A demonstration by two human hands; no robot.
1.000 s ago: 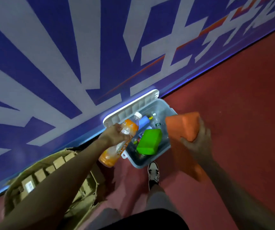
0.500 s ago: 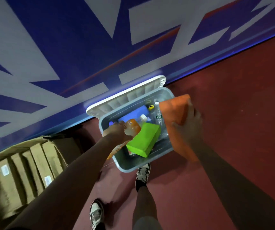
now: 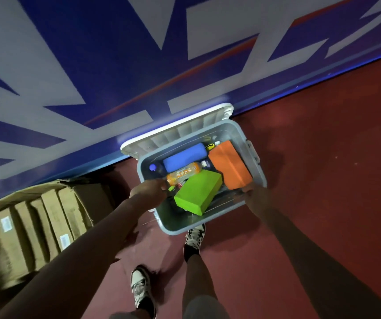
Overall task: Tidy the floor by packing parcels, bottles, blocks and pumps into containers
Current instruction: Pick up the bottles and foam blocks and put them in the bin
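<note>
At the far left a cardboard box [image 3: 23, 192] stands open against the wall, its brown parcels [image 3: 53, 217] set on edge in a tight row, probably so that more fit. Just right of it the left hand [image 3: 149, 191] reaches over the near-left rim of the clear plastic bin [image 3: 208, 227]. Its fingers are curled around the base end of the orange bottle [image 3: 184, 174]. The bottle lies on its side, propped across the blue block [image 3: 184, 155] behind it and the green block [image 3: 197, 195] in front. It seems laid flat because there is no room left to stand it upright.

The green block rests tilted in the middle of the bin, one corner raised. The bin's white lid [image 3: 175, 132] leans back against the wall, which keeps the opening free for both arms.

Further right the orange block [image 3: 229, 168] lies inside along the bin's right wall, slanted, with its near corner by the rim. The right hand [image 3: 255, 196] meets that corner. Its back faces the camera and hides the fingers, so I cannot tell whether it grips the block or only steadies it. Most likely it is guiding the block down beside the green one. The red floor [image 3: 323, 157] to the right shows no loose items.
</note>
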